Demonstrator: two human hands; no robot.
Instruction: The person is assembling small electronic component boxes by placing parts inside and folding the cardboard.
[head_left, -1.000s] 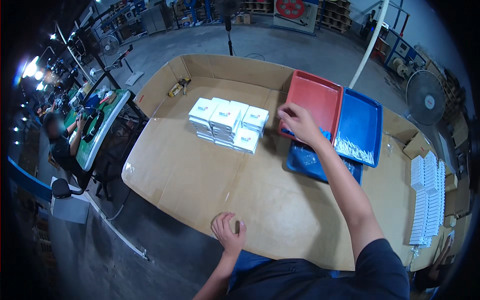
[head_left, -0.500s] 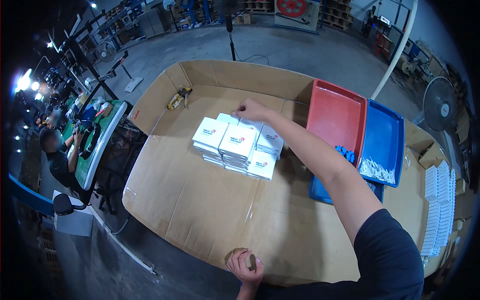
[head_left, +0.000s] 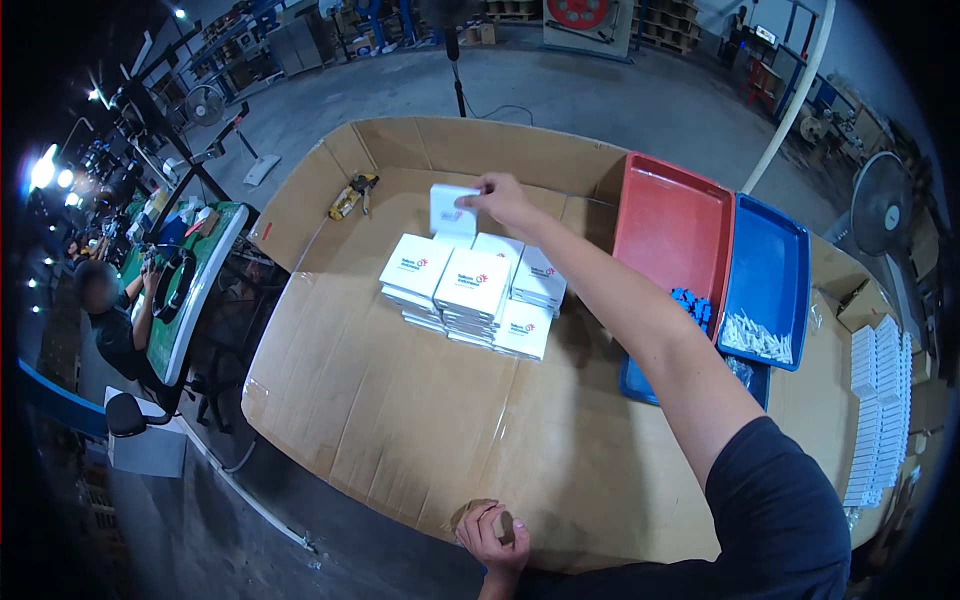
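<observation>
Curled into a loose fist at the near edge of the cardboard-covered table [head_left: 400, 440], the left hand [head_left: 494, 532] rests with its fingers drawn together around something small; what it is cannot be made out, since the fingers hide nearly all of it. Part of that forearm is cut off by the lower edge of the view. Farther out, the right arm stretches across the table, and the right hand [head_left: 503, 200] pinches one small white box [head_left: 452, 210] by its right edge, thumb and fingertips closed on it. The box is held clear above the far side of the stack of white boxes [head_left: 470, 295], tilted up so that its broad face looks back toward the camera; it is close to square, so no long axis can be told. The arm hides part of the stack's right side and part of the dark blue tray [head_left: 640, 378] beneath it. Right of the arm lie a red tray [head_left: 670, 225] and a blue tray [head_left: 770, 260] holding small white pieces. A yellow tool [head_left: 350, 195] lies near the far left flap. At the right rim, more white boxes [head_left: 880, 400] bend with the lens.
</observation>
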